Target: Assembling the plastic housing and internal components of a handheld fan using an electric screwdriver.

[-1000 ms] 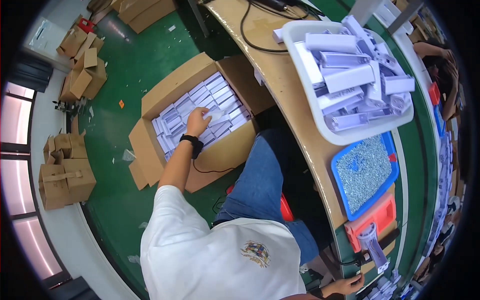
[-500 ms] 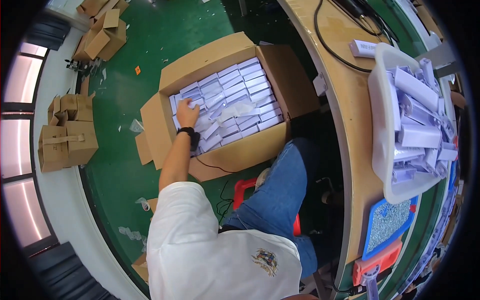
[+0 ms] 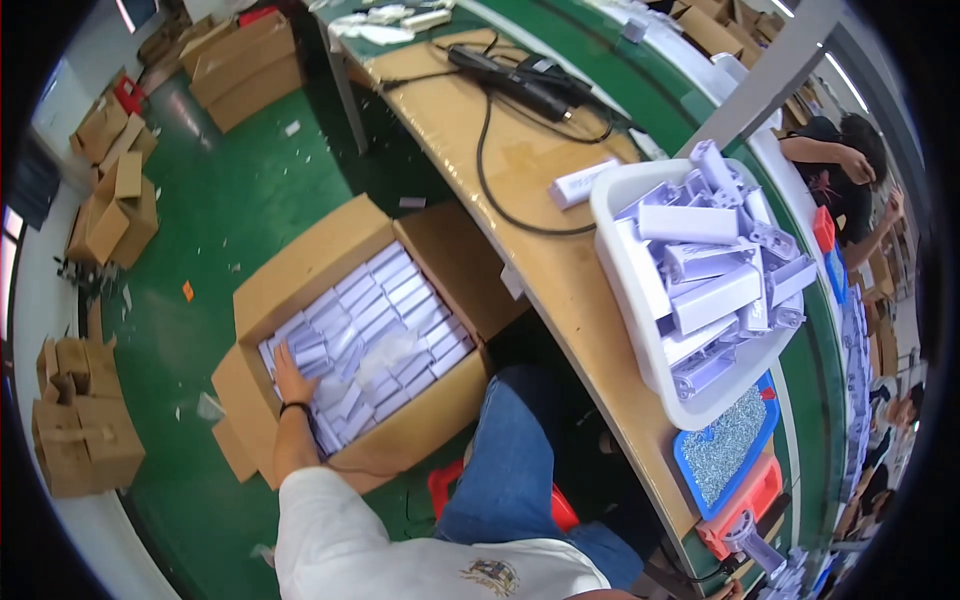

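My left hand [image 3: 293,381] reaches into an open cardboard carton [image 3: 310,250] on the floor. Its fingers are stretched out and the thumb stands apart, touching white plastic housings [image 3: 405,300] near the carton's left wall. The housings lie in tight rows, and a crumpled clear plastic bag [image 3: 388,352] rests on top of them. A dark band circles my left wrist. Only a little of my right hand [image 3: 732,591] shows at the lower edge, near an orange fixture [image 3: 742,507] with a white part on it; its fingers are mostly cut off.
On the workbench [image 3: 560,290] to the right stand a white bin [image 3: 640,345] heaped with similar housings and a blue tray [image 3: 725,450] of small metal screws. A black corded tool [image 3: 510,85] lies farther back. Cardboard boxes [image 3: 90,445] line the left wall. Other people sit beyond the bench.
The view has swung to the right, bringing more of the bench and another person into sight. My left hand stays in the carton's left part, its fingers now lower over the housings.
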